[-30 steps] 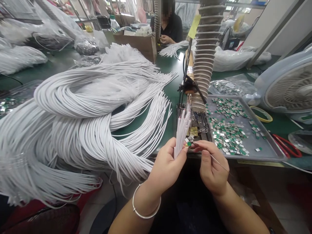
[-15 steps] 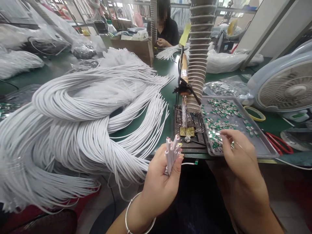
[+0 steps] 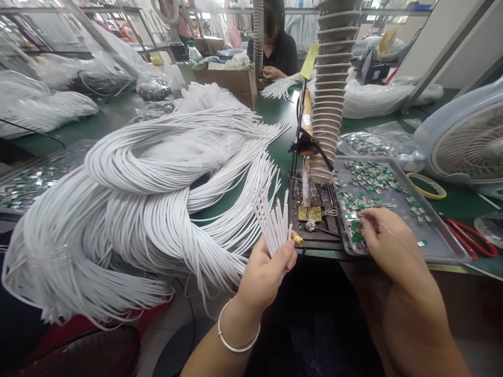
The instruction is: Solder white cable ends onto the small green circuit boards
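My left hand (image 3: 267,272) is closed around a fanned bunch of white cables (image 3: 275,222), whose cut ends point up and show small reddish tips. A yellow wrap (image 3: 298,241) covers one of its fingertips. At the right, my right hand (image 3: 391,238) reaches over the near left part of a grey tray (image 3: 448,248). Its thumb and forefinger are pinched together among small green-and-silver connectors (image 3: 373,175); what lies between them is too small to make out. Just beyond my left hand, a wooden-handled soldering iron (image 3: 306,123) stands tip down above a yellow sponge (image 3: 310,213).
Large coils of white cable (image 3: 157,225) cover the left of the green table. A ribbed duct (image 3: 336,78) hangs behind the iron. Right of the tray are a fan (image 3: 467,146), a yellow tape roll (image 3: 426,186) and red-handled pliers (image 3: 471,238). A person (image 3: 275,52) sits opposite.
The cables in my left hand now stand longer above the fingers and fan out. The loose cable with a green end below that hand is out of sight. My right hand stays at the tray.
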Tool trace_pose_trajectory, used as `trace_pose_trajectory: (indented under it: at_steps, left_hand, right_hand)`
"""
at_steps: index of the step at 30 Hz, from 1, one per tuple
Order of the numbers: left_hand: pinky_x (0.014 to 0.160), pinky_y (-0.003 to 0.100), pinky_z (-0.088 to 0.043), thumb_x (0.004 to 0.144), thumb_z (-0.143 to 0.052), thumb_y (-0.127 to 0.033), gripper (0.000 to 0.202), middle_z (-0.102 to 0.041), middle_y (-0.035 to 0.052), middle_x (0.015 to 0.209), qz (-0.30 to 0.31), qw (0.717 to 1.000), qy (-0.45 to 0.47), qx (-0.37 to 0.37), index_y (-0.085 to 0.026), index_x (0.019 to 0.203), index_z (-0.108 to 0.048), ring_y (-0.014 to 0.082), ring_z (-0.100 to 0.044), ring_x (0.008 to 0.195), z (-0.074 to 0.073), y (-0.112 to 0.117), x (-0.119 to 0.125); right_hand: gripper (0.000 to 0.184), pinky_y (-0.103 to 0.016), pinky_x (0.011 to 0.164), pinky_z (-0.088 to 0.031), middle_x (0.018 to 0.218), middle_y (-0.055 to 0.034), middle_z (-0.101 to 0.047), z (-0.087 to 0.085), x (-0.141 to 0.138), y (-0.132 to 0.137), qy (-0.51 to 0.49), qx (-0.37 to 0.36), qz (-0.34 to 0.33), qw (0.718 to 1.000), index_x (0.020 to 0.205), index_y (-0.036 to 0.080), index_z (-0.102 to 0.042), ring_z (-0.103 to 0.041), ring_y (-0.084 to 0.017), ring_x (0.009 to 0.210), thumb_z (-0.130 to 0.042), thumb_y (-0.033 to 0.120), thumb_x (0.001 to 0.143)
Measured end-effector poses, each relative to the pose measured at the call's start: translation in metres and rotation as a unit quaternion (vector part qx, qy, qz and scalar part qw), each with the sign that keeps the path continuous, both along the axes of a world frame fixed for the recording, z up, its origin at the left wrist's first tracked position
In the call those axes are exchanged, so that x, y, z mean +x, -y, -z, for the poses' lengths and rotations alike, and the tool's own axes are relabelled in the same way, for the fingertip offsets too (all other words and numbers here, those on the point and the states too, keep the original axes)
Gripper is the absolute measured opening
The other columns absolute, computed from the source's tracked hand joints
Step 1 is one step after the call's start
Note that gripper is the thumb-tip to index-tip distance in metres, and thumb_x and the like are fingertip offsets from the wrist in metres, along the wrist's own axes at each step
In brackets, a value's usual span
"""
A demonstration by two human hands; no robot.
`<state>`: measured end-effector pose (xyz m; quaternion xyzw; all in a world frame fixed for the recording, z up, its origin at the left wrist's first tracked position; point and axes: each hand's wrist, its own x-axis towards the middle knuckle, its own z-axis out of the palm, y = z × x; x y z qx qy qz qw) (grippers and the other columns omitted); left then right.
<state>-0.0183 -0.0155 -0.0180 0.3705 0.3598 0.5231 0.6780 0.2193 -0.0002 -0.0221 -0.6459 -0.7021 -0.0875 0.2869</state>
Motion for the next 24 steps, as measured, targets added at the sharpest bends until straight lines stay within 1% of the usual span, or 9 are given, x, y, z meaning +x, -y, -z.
trace_pose_trajectory:
  at_steps: [4, 6, 9, 11, 14, 17, 21, 24]
  left_hand:
    - [0.045, 0.021, -0.027, 0.074, -0.073, -0.036, 0.028, -0.048, -0.0047, 0.063, -0.018, 0.999, 0.005, -0.029, -0.015, 0.085, -0.059, 0.0031, -0.034, 0.045, -0.005, -0.001, 0.004]
    - [0.044, 0.021, -0.024, 0.073, -0.073, -0.039, 0.030, -0.046, -0.0060, 0.060, -0.021, 0.999, -0.011, -0.040, -0.015, 0.083, -0.057, 0.0027, -0.031, 0.044, -0.006, -0.001, 0.005]
    - [0.043, 0.021, -0.025, 0.076, -0.068, -0.044, 0.031, -0.039, -0.0079, 0.052, -0.019, 0.998, -0.058, -0.031, -0.015, 0.081, -0.057, 0.0046, -0.029, 0.043, -0.006, 0.001, 0.005]
    - [0.045, 0.022, -0.028, 0.081, -0.062, -0.045, 0.030, -0.038, -0.0079, 0.049, -0.009, 0.995, -0.098, -0.006, -0.015, 0.085, -0.057, 0.0064, -0.032, 0.044, -0.007, 0.003, 0.004]
    - [0.052, 0.025, -0.036, 0.086, -0.056, -0.043, 0.029, -0.045, -0.0055, 0.053, 0.019, 0.986, -0.159, 0.037, -0.015, 0.094, -0.058, 0.0094, -0.041, 0.050, -0.009, 0.005, 0.002]
    - [0.054, 0.026, -0.037, 0.086, -0.055, -0.041, 0.026, -0.047, -0.0045, 0.057, 0.032, 0.977, -0.202, 0.053, -0.017, 0.098, -0.057, 0.0108, -0.043, 0.052, -0.008, 0.006, 0.000]
    - [0.054, 0.025, -0.037, 0.085, -0.058, -0.036, 0.022, -0.046, -0.0055, 0.059, 0.003, 0.973, -0.226, 0.053, -0.020, 0.099, -0.054, 0.0106, -0.044, 0.052, -0.005, 0.007, 0.000]
    - [0.056, 0.025, -0.038, 0.086, -0.057, -0.035, 0.017, -0.049, -0.0052, 0.059, -0.013, 0.973, -0.225, 0.060, -0.019, 0.091, -0.054, 0.0105, -0.046, 0.053, -0.006, 0.007, 0.003]
  right_hand:
    - [0.013, -0.031, 0.070, -0.047, 0.082, -0.0048, -0.063, -0.001, -0.003, 0.005, -0.042, 0.060, 0.004, 0.997, 0.092, 0.021, -0.058, -0.060, -0.018, 0.077, -0.047, 0.022, 0.086]
    - [0.012, -0.030, 0.073, -0.048, 0.085, -0.0044, -0.063, -0.003, -0.007, 0.008, -0.059, 0.081, 0.001, 0.995, 0.094, 0.021, -0.058, -0.061, -0.017, 0.080, -0.048, 0.021, 0.087]
    - [0.011, -0.029, 0.076, -0.049, 0.085, -0.0031, -0.063, -0.006, -0.017, 0.014, -0.094, 0.103, -0.014, 0.990, 0.093, 0.022, -0.058, -0.061, -0.016, 0.081, -0.050, 0.020, 0.087]
    - [0.010, -0.030, 0.077, -0.049, 0.084, -0.0024, -0.062, -0.008, -0.025, 0.017, -0.125, 0.109, -0.029, 0.986, 0.092, 0.022, -0.059, -0.060, -0.016, 0.081, -0.051, 0.018, 0.087]
    - [0.009, -0.030, 0.076, -0.050, 0.084, -0.0022, -0.062, -0.011, -0.038, 0.022, -0.181, 0.097, -0.048, 0.977, 0.089, 0.023, -0.059, -0.060, -0.016, 0.080, -0.053, 0.018, 0.086]
    - [0.008, -0.031, 0.074, -0.051, 0.085, -0.0024, -0.061, -0.011, -0.047, 0.027, -0.245, 0.067, -0.067, 0.965, 0.089, 0.023, -0.060, -0.060, -0.015, 0.077, -0.054, 0.020, 0.086]
    - [0.008, -0.027, 0.065, -0.052, 0.081, -0.0011, -0.059, -0.010, -0.056, 0.029, -0.317, 0.024, -0.087, 0.944, 0.091, 0.023, -0.061, -0.059, -0.012, 0.066, -0.055, 0.022, 0.086]
    - [0.007, -0.024, 0.059, -0.053, 0.076, -0.0004, -0.059, -0.011, -0.061, 0.030, -0.350, 0.001, -0.084, 0.933, 0.090, 0.022, -0.061, -0.059, -0.011, 0.062, -0.056, 0.024, 0.086]
